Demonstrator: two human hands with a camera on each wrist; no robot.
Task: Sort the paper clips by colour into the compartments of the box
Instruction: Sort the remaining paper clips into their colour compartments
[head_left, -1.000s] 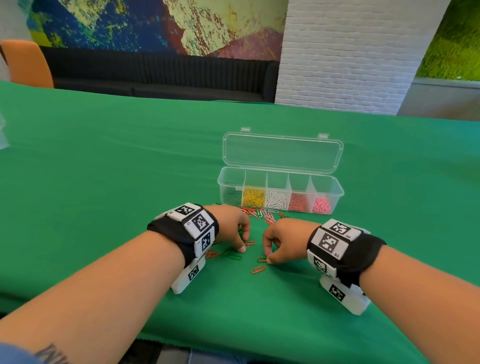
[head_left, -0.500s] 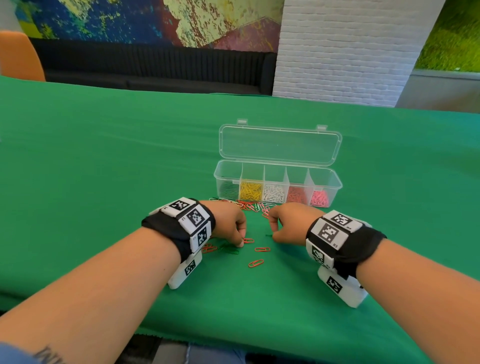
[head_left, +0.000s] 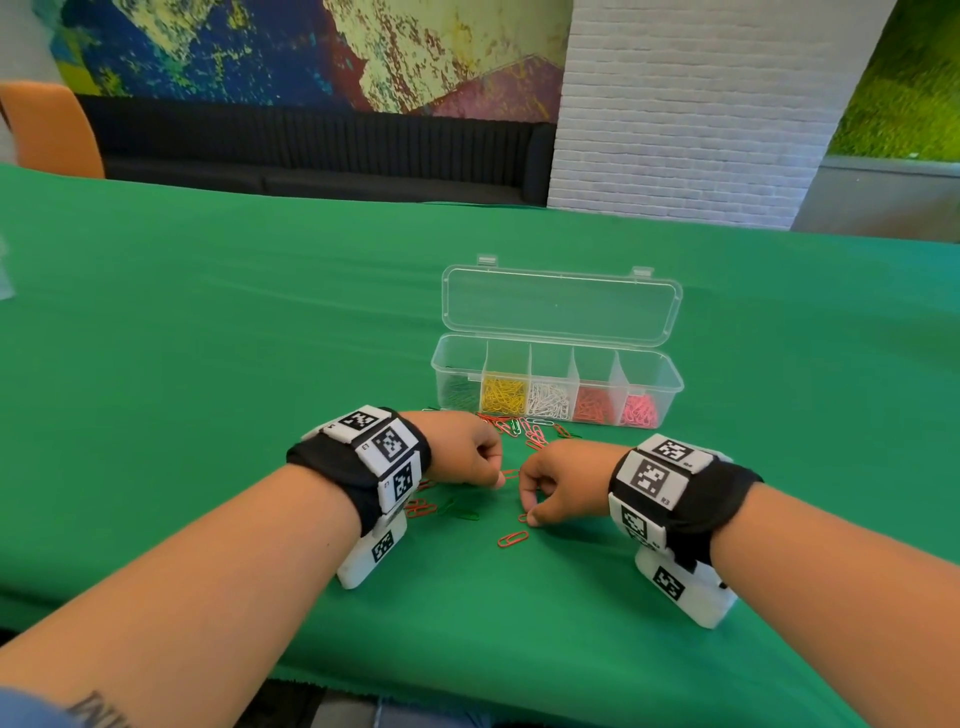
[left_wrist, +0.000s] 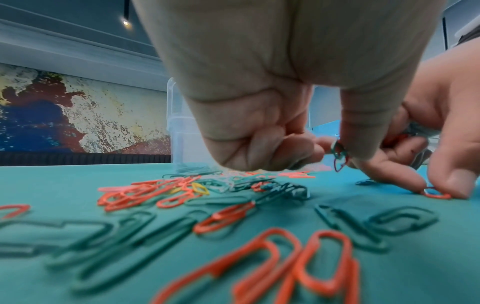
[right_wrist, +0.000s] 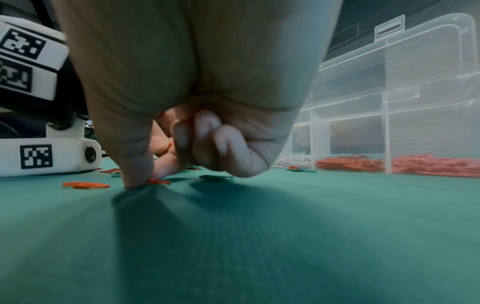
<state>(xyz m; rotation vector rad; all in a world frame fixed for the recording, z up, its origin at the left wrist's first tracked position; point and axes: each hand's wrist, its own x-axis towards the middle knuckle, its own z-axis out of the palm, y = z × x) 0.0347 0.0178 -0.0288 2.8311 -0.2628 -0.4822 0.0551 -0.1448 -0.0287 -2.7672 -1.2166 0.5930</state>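
Green cloth (head_left: 208, 338): gathering loose clips in front of the box (head_left: 670, 387).
Your left hand (head_left: 460, 457) pinches clips; your right hand (head_left: 558, 483) nips a red clip (right_wrist: 157, 181) on the cloth. Lift it cleanly; take one colour only.

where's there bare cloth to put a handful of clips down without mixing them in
Bare green cloth stretches left of the box, and another patch lies right of it. The near strip between the two wrists is bare but for one red clip. It is crowded between the box front and both hands, where loose clips lie, and beside the left hand.
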